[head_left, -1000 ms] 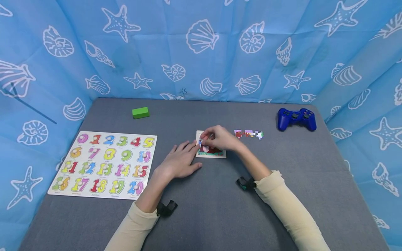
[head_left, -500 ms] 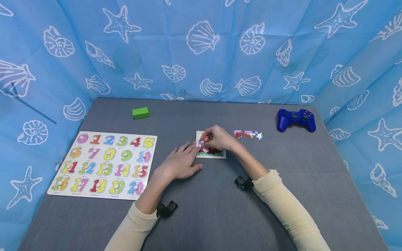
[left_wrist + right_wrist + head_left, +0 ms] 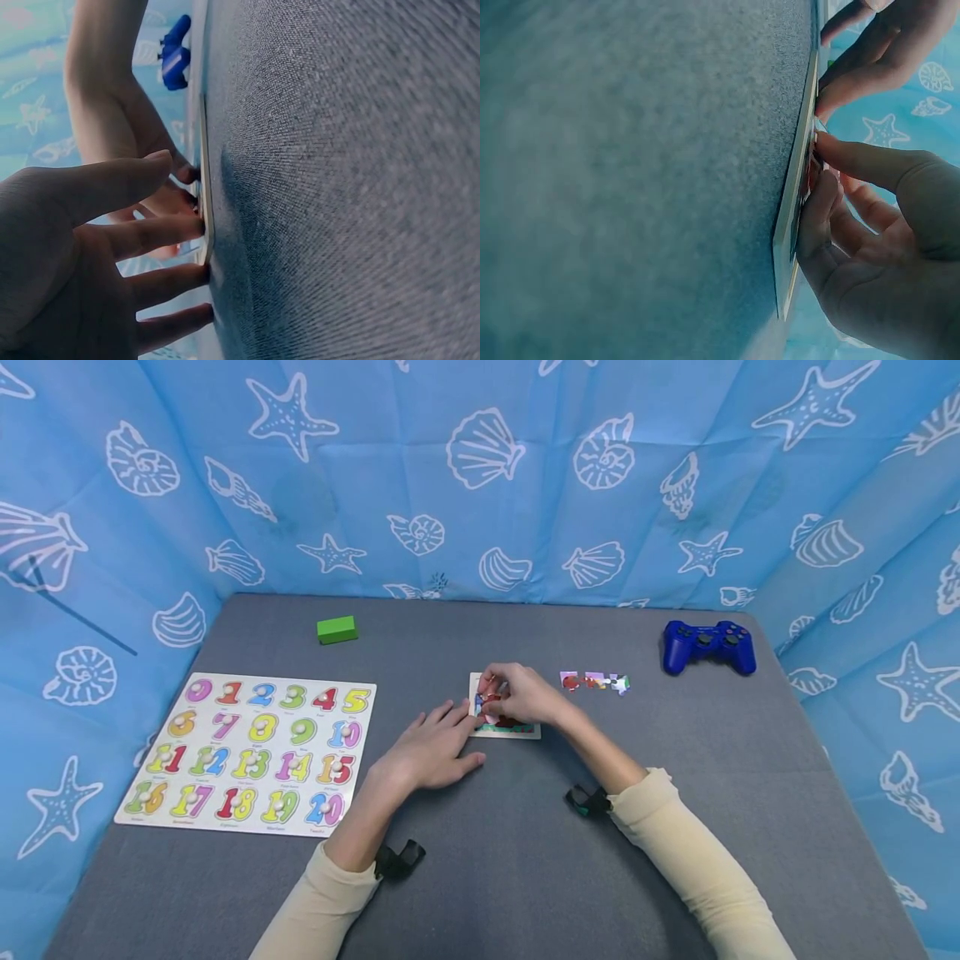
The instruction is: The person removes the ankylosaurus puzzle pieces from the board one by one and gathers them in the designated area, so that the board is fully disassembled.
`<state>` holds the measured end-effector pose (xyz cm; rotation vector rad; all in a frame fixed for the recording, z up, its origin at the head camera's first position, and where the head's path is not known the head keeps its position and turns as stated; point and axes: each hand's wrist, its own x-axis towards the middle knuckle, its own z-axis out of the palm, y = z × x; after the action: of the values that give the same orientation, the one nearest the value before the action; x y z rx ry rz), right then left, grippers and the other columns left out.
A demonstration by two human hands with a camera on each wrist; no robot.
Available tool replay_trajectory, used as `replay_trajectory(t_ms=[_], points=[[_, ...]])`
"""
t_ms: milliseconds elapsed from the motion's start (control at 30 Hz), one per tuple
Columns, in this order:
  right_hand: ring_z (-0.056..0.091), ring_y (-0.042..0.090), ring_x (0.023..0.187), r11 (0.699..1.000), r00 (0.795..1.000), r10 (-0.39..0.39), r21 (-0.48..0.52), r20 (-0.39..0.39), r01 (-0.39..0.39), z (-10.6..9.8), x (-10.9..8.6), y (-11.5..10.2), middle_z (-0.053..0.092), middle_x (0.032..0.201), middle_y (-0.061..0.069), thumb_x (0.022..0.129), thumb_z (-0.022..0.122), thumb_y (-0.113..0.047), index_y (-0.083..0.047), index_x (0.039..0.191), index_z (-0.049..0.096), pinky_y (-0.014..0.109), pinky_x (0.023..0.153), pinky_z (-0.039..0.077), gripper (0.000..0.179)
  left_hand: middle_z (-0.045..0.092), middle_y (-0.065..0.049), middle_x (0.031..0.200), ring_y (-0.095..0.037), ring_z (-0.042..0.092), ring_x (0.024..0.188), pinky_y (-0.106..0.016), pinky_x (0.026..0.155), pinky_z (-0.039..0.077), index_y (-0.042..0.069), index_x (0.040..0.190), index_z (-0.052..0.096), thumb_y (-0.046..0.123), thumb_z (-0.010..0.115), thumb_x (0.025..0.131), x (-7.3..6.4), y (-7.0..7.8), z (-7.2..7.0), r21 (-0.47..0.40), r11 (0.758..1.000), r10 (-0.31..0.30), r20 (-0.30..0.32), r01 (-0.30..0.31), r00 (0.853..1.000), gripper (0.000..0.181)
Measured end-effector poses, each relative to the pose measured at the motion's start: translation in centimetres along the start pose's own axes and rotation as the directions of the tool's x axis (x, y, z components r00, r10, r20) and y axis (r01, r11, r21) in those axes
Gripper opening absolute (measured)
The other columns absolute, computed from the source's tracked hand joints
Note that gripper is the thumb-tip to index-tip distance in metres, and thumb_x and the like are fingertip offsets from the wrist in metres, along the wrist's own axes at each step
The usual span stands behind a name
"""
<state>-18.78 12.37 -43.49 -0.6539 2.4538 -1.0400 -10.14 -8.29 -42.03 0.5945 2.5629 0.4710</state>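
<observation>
Picture puzzle (image 3: pixel 519 724), right of the number board (image 3: pixel 243 731): flat, longer side in view running left–right, green strip toward the person. Left hand (image 3: pixel 429 750): fingers spread, touching the puzzle's board-facing edge. Right hand (image 3: pixel 522 695): fingers curled onto the puzzle; whether pinching a piece, cannot tell. Loose pieces (image 3: pixel 594 682), farther right of the number board: left–right row.

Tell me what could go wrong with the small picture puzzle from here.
The small picture puzzle could slide if the left hand, touching its left edge, eases off while the right hand works on it. The right hand also hides part of the picture from the head view, so a poor fit might go unnoticed. The loose pieces lie close by that hand and could get brushed aside.
</observation>
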Motion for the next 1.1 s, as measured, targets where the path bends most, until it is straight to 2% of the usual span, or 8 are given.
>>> replay_trajectory(t_ms=[367,700,900,1100], points=[[0.067,0.015,0.08,0.993,0.996,-0.094,0.078,0.0,0.093,-0.2,-0.5,0.5,0.076,0.1,0.016,0.104,0.069,-0.003,-0.003,0.115,0.069,0.025,0.07,0.054,0.011,0.024,-0.009,0.183,-0.037,0.017,0.172,-0.068,0.136,0.02,0.021,0.17,0.04,0.045,0.056,0.112,-0.2,0.1,-0.3,-0.008,1.0,0.003,-0.01,-0.003,1.0,0.064],[0.067,0.019,0.082,0.984,0.998,-0.061,0.17,-0.005,0.061,-1.2,-1.5,0.9,0.075,0.099,0.015,0.104,0.069,-0.004,-0.002,0.117,0.07,0.026,0.071,0.056,0.013,0.025,-0.009,0.183,-0.036,0.018,0.171,-0.067,0.136,0.021,0.02,0.169,0.041,0.046,0.057,0.112,0.0,0.3,-0.4,0.002,1.0,-0.009,-0.01,0.009,1.0,0.065],[0.066,0.02,0.081,0.981,0.999,-0.052,0.184,-0.012,0.053,-2.3,-3.0,1.8,0.073,0.099,0.015,0.104,0.069,-0.005,-0.002,0.117,0.071,0.03,0.068,0.059,0.013,0.027,-0.008,0.182,-0.036,0.019,0.171,-0.067,0.136,0.02,0.021,0.168,0.043,0.046,0.059,0.111,0.0,0.5,-0.3,-0.015,1.0,-0.026,-0.014,0.026,1.0,0.064],[0.069,0.026,0.081,0.979,0.999,-0.005,0.202,-0.033,0.011,-3.4,-4.6,2.8,0.073,0.1,0.018,0.104,0.071,-0.005,0.0,0.118,0.071,0.035,0.069,0.063,0.015,0.028,-0.009,0.182,-0.036,0.019,0.171,-0.067,0.136,0.02,0.02,0.168,0.044,0.046,0.059,0.111,0.0,0.6,-0.3,-0.017,0.999,-0.034,-0.016,0.033,0.999,0.065]])
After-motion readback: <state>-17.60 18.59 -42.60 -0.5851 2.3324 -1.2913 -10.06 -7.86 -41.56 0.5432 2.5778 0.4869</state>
